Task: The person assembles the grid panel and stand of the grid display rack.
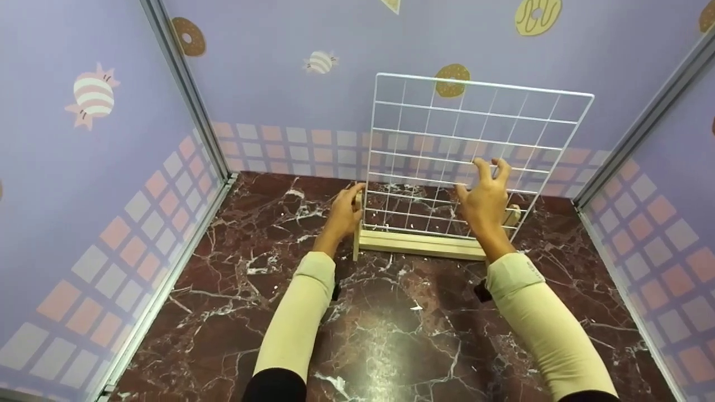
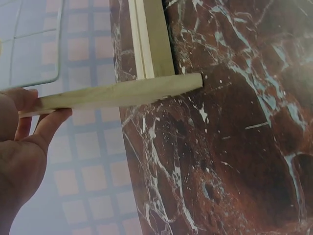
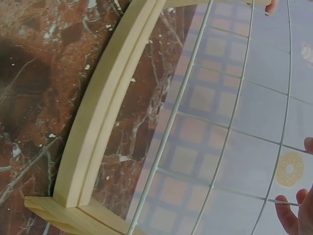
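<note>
A white wire grid panel (image 1: 466,153) stands upright over a pale wooden stand with a grooved crossbar (image 1: 419,243). My left hand (image 1: 344,213) is at the stand's left end. In the left wrist view, its thumb and fingers (image 2: 51,125) pinch the upper part of the wooden side piece (image 2: 122,93). My right hand (image 1: 486,204) is in front of the grid, right of its middle, with fingers spread and bent. In the right wrist view, its fingertips (image 3: 288,215) are right at the grid wires. Another wooden side piece (image 1: 511,215) is partly hidden behind the right hand.
Dark red marbled tabletop (image 1: 391,335) lies under the stand, with small white scraps (image 1: 416,307) on it. Purple patterned panels (image 1: 279,89) enclose the back and both sides, joined by grey metal corner posts (image 1: 195,100).
</note>
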`<action>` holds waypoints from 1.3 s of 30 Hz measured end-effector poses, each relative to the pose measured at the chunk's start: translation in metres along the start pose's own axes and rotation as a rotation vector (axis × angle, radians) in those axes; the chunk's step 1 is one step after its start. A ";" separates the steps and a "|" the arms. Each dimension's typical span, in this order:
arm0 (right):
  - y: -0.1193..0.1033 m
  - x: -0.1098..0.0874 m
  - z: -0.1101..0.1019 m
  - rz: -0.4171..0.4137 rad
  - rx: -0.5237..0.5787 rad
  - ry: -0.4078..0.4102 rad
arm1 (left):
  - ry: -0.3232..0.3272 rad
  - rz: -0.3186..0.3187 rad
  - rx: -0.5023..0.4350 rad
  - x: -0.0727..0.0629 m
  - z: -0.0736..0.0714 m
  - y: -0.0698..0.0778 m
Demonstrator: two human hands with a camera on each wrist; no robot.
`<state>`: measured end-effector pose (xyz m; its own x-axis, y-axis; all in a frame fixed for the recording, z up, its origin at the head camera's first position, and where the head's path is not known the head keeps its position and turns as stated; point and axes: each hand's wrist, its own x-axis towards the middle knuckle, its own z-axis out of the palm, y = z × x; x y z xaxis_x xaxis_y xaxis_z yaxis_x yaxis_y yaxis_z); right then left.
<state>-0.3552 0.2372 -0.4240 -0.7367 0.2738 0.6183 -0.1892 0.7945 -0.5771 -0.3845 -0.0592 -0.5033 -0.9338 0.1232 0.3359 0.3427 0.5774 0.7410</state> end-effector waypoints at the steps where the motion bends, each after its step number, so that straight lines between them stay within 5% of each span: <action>1: -0.002 0.002 -0.001 0.000 0.005 0.001 | -0.001 0.003 0.000 0.001 0.000 0.000; 25: -0.034 0.039 -0.019 -0.040 0.011 0.051 | 0.039 0.015 0.019 -0.003 0.004 0.002; 39: -0.047 0.050 -0.021 -0.030 0.002 0.035 | 0.007 -0.028 0.008 -0.003 0.002 0.004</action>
<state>-0.3692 0.2245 -0.3546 -0.7076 0.2688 0.6534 -0.2117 0.8017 -0.5590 -0.3803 -0.0555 -0.5028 -0.9424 0.1014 0.3188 0.3154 0.5872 0.7455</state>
